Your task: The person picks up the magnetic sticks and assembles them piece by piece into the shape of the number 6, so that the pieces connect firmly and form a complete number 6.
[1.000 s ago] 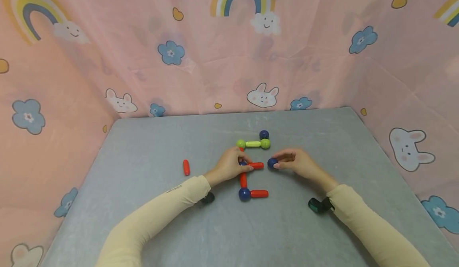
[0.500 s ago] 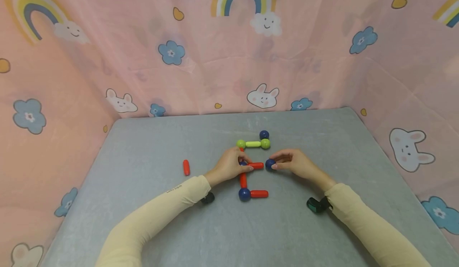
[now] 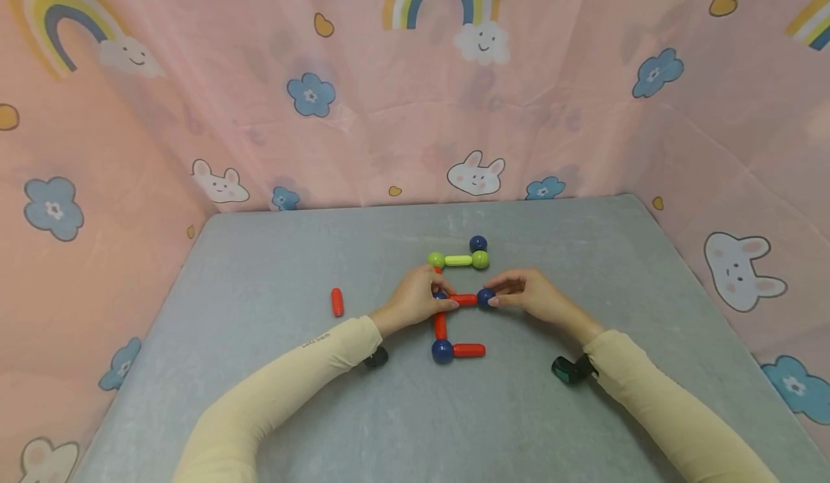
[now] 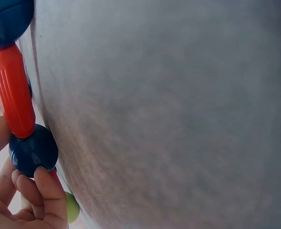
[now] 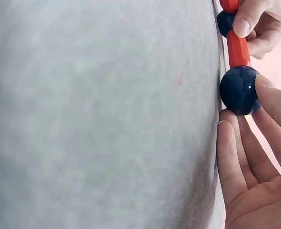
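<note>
My right hand [image 3: 541,299] pinches a dark blue ball [image 3: 485,298] between thumb and fingers. That ball touches the free end of a red magnetic rod [image 3: 465,300], as the right wrist view also shows. At the rod's other end my left hand [image 3: 413,297] grips the middle blue ball [image 4: 34,151], which its fingers partly hide in the head view. Red rods run from that ball to a green ball [image 3: 436,260] farther back and to a nearer blue ball [image 3: 442,352]. A second red rod [image 3: 470,351] points right from the nearer ball.
Behind the hands, a light green rod [image 3: 458,261] links the green ball to another green ball [image 3: 480,260], with a blue ball [image 3: 478,243] against it. One loose red rod [image 3: 337,302] lies on the grey table [image 3: 272,267] at left. Patterned pink cloth [image 3: 363,137] surrounds the table.
My right hand has slid left with the blue ball, closing the gap until the ball touches the red rod's end. The left hand has stayed in place.
</note>
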Available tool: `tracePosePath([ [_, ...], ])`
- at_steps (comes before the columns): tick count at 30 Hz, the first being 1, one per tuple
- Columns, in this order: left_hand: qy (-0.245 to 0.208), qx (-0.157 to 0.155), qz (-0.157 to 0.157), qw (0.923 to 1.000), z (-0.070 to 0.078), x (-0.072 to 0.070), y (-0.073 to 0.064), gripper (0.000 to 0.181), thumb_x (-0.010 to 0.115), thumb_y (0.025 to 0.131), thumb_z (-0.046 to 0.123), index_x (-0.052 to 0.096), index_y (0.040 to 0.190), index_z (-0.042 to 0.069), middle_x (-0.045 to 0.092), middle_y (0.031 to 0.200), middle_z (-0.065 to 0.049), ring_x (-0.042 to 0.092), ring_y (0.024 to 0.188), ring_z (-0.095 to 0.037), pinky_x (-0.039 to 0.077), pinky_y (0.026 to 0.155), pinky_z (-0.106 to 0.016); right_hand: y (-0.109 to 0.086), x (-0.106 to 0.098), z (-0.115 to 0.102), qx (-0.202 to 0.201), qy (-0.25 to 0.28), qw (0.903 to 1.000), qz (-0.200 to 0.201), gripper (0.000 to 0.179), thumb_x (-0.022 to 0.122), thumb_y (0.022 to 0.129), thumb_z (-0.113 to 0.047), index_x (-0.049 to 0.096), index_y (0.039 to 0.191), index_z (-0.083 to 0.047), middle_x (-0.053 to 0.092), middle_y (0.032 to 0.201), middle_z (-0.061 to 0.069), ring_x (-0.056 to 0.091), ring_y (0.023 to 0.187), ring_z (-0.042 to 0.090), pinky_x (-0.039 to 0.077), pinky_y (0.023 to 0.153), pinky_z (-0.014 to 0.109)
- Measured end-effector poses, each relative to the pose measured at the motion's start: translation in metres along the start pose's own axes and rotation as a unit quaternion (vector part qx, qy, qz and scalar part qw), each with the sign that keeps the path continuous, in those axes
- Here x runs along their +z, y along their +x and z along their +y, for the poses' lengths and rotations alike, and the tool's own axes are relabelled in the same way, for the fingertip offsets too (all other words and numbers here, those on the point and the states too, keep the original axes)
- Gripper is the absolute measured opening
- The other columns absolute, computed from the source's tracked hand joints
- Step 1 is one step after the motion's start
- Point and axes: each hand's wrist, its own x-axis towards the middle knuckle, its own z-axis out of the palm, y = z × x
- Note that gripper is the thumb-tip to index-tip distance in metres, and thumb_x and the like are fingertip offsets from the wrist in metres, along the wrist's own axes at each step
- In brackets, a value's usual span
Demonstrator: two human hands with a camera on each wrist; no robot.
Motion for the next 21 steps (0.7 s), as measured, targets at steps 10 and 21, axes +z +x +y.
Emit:
tracePosePath([
  [10, -0.005, -0.007, -0.002, 1.0000, -0.0002, 0.0008, -0.0001, 0.019, 0.083, 0.080, 0.028, 0.080, 0.094, 0.015, 0.056, 0.079, -0.001, 0.045, 0.071, -0.012, 0.031, 0.061, -0.019, -0.0020, -0.0002, -0.0003, -0.010, -0.005, 0.9999, -0.001, 0.036, 0.076, 0.087, -0.024, 0.070, 0.119, -0.007, 0.072, 0.115, 0.015, 0.069, 0.099, 0.017, 0.053, 0.082, 0.021],
  [21, -0.005, -0.014, -0.002, 0.9999, -0.0002, 0.0012, 0.0004, 0.021, 0.084, 0.080, 0.029, 0.080, 0.094, 0.014, 0.058, 0.081, -0.004, 0.046, 0.071, -0.012, 0.031, 0.061, -0.019, -0.0016, 0.0007, 0.0009, -0.007, 0.003, 1.0000, -0.005, 0.036, 0.075, 0.088, -0.023, 0.069, 0.120, -0.007, 0.071, 0.116, 0.014, 0.068, 0.100, 0.018, 0.053, 0.082, 0.020],
])
